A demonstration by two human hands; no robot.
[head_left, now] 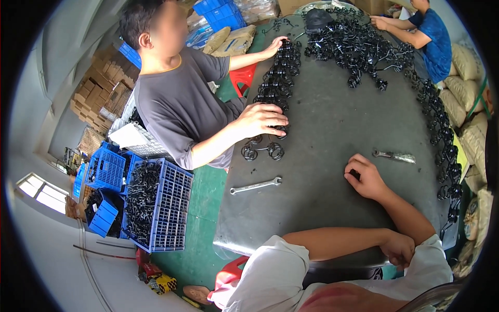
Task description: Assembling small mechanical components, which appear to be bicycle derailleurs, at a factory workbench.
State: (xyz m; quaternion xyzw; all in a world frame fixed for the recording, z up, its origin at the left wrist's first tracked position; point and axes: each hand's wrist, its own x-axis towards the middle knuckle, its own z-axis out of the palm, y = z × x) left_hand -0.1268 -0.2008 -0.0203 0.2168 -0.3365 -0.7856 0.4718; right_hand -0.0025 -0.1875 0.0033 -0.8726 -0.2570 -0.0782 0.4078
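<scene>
Here, R hand [366, 178] on table [317, 203], grip curled, slightly spread, L hand [399, 248] nr R elbow [422, 229], can't tell its grip

A workshop; wrenches [256, 185]; blue crates [174, 208]; stacked sacks [461, 92]

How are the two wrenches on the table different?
The left wrench has a bare, shiny handle, but the right wrench has a pale wrap around its handle. The left wrench's open end points right; the right wrench's points left. The left wrench slants up toward the right, while the right wrench slants down. Both lie on the dark tabletop, and nobody is holding either.
</scene>
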